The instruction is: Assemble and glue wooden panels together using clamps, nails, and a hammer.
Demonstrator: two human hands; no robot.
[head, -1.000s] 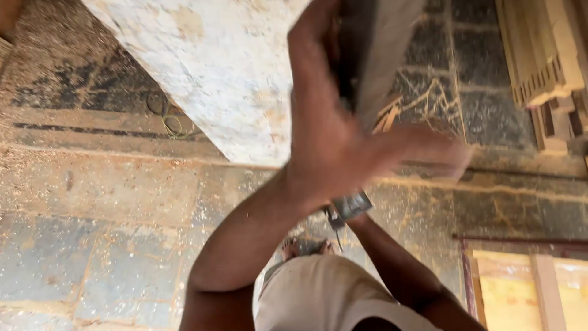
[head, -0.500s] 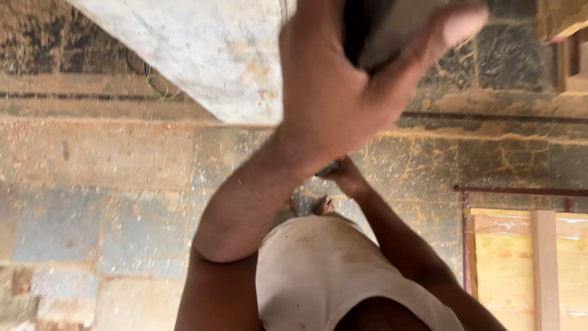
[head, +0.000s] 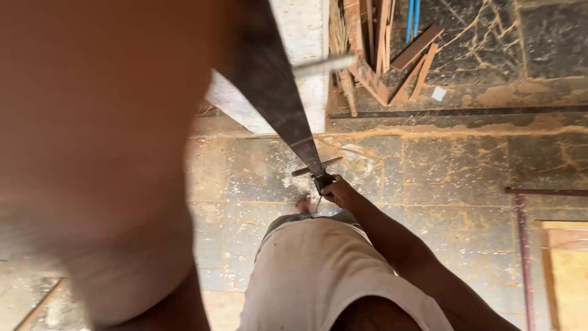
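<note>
Here, a long dark strip (head: 278, 92), flat and narrowing toward its lower end, is seen running from the top of the head view down to the right hand (head: 339, 191). The right hand is closed around the strip's lower end, just above the floor (head: 441, 171), with the fingers wrapped tight. A short wooden piece (head: 315, 167) is crossed behind the strip just above that grip.

The left side of the view is filled by the left arm, raised close to the camera and blurred; the left hand itself is not seen, so its state cannot be told. The upper end of the strip is hidden at the top edge of the view beside that arm.

A pale, speckled slab (head: 306, 61) is seen behind the strip, lying over the stone-tiled, dusty floor. Wooden offcuts (head: 380, 55) are piled near the slab's right side, with two blue rods (head: 413, 18) among them. A dark red metal frame (head: 522, 245) and a yellowish board (head: 566, 276) are seen at the lower right, well apart from the hand. A bare foot (head: 303, 203) is glimpsed just below the grip.
</note>
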